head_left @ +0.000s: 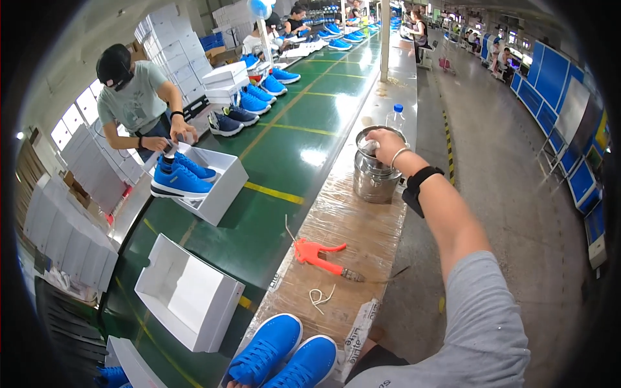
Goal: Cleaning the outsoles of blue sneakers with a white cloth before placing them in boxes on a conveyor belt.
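Observation:
My right hand [386, 145] reaches into the top of a round steel canister [376, 180] on the wrapped bench. Its fingers are closed around something whitish, too hidden to name. Low in the view, a pair of blue sneakers [275, 343] with white soles points toes away from me. Only a little of my left hand [237, 384] shows, its fingers closed at the laced end of the pair; the rest is cut off. Between canister and sneakers lies an orange air blow gun [317, 254] with a metal end, beside a loop of cream cord [320, 299].
A green conveyor [278, 161] with yellow lines runs along my left, carrying an open white shoebox [187, 294]. Across it, a person [139, 97] handles blue sneakers over another white box [223, 184]. A clear bottle with a blue cap [396, 116] stands behind the canister; a post [385, 42] rises farther on.

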Motion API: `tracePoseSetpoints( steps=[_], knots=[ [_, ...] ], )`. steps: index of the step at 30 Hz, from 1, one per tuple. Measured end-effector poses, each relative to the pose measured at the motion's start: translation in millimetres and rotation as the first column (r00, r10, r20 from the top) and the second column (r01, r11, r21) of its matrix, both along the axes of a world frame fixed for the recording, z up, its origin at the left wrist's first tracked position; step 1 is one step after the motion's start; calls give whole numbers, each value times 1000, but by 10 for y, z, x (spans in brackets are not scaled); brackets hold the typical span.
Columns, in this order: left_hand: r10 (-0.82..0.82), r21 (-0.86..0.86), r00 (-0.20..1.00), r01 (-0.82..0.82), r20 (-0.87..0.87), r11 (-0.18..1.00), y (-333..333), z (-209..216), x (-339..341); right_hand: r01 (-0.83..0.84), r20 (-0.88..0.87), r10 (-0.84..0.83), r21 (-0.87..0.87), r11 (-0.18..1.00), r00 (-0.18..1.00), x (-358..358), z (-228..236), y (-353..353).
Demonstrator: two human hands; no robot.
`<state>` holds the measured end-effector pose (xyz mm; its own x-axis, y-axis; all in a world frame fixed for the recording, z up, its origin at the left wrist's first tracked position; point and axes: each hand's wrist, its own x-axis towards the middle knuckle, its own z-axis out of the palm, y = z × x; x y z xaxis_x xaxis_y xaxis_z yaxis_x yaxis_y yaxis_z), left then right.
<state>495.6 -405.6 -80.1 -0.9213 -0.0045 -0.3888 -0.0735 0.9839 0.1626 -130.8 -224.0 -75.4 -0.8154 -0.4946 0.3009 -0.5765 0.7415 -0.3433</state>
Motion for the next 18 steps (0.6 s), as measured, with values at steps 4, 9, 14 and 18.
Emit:
tracePoseSetpoints(
  steps=[4,9,14,18],
  knots=[
    [-5,34,993,1,118,999,-72,7,-120,-125,111,104,202,971,988,-80,298,14],
    [88,126,996,-89,13,988,6,127,-192,45,-17,-45,-3,999,999,1,-12,89],
    [304,434,946,-230,-108,871,-67,225,-333,56,25,-53,-104,993,998,59,240,172],
    [801,956,528,-226,283,-188,215,136,-324,-100,59,166,-590,801,984,1014,129,334]
  ],
)
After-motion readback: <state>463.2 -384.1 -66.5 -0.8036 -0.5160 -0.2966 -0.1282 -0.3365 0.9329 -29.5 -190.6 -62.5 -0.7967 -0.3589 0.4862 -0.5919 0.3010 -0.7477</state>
